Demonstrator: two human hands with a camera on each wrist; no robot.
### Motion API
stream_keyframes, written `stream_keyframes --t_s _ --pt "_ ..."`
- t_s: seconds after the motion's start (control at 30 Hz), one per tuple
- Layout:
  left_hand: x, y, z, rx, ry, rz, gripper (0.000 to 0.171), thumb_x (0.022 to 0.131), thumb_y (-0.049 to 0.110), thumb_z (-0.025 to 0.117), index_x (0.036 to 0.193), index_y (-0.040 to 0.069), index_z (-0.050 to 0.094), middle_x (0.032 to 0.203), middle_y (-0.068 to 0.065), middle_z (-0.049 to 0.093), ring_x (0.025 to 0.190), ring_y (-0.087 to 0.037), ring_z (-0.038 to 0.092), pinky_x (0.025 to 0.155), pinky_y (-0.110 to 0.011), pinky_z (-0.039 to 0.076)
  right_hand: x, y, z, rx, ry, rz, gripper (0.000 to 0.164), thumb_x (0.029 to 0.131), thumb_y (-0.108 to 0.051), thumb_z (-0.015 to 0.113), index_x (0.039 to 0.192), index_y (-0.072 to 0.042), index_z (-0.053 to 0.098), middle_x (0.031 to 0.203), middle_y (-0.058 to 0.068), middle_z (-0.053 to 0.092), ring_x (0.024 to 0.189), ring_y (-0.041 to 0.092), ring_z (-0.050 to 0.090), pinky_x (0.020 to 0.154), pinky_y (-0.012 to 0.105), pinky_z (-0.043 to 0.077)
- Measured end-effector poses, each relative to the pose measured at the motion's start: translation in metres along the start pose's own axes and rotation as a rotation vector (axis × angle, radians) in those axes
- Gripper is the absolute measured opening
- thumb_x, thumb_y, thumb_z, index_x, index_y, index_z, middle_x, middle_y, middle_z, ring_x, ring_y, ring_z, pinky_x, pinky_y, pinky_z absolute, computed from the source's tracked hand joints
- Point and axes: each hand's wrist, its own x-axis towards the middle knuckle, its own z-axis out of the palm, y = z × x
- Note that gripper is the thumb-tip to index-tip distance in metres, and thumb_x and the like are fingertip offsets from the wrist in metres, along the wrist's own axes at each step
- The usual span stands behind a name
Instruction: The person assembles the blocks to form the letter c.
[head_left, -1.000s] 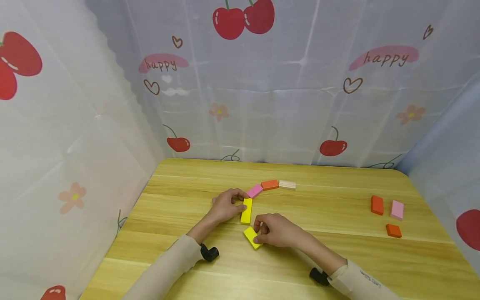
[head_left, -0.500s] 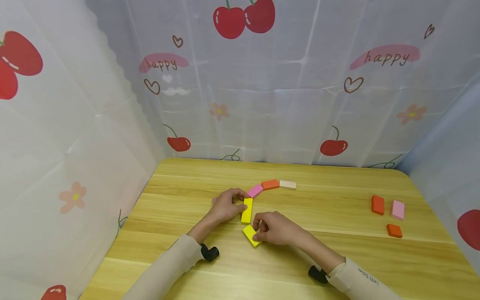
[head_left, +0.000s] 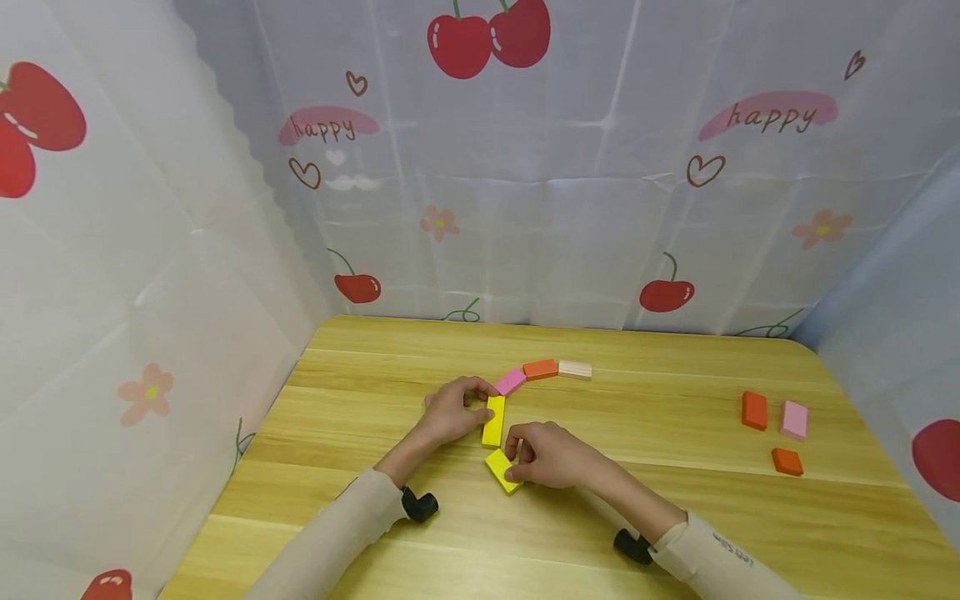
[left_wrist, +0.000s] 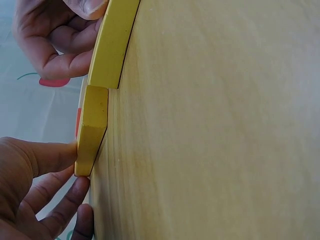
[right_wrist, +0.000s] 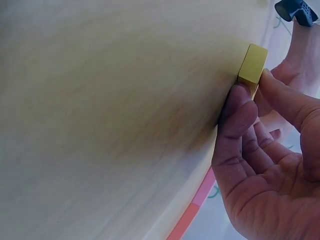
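Two yellow wooden blocks lie end to end on the table in the head view. My left hand pinches the farther yellow block, thumb on one side and fingers at its far end. My right hand pinches the nearer yellow block, which slants toward me and to the right. In the left wrist view the near ends of both blocks meet or nearly meet. A pink block, an orange block and a plain wood block continue the curved row away to the right.
At the right of the wooden table lie a red-orange block, a pale pink block and a small orange block. Part of a pale block shows behind my left hand. Printed curtains surround the table's back and sides.
My right hand has slid the nearer yellow block slightly up and left, toward the farther yellow one. The left hand has stayed in place.
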Motion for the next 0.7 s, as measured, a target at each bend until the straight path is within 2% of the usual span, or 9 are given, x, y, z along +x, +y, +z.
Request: stream_keyframes --t_s 0.53,0.7 --pt "0.0004 -0.0007 0.0007 0.009 -0.001 0.004 0.022 0.095 0.022 0.082 0.116 0.028 0.078 0.116 0.004 0.075 0.105 -0.021 0.061 0.092 -0.05 0.027 -0.0006 0.0024 0.0014 0.024 -0.002 -0.001 0.021 0.096 -0.023 0.083 0.105 -0.011 0.068 0.077 -0.002 0.067 0.067 0.013 0.057 0.063 0.027 0.045" --pt "0.0002 -0.001 0.0005 0.001 0.0 0.005 0.022 0.095 0.021 0.081 0.116 0.027 0.078 0.116 0.003 0.075 0.108 -0.022 0.064 0.094 -0.051 0.027 -0.003 0.0027 0.0009 0.008 -0.009 -0.01 0.034 0.089 -0.031 0.089 0.106 -0.013 0.067 0.078 -0.005 0.068 0.067 0.01 0.058 0.063 0.025 0.046"
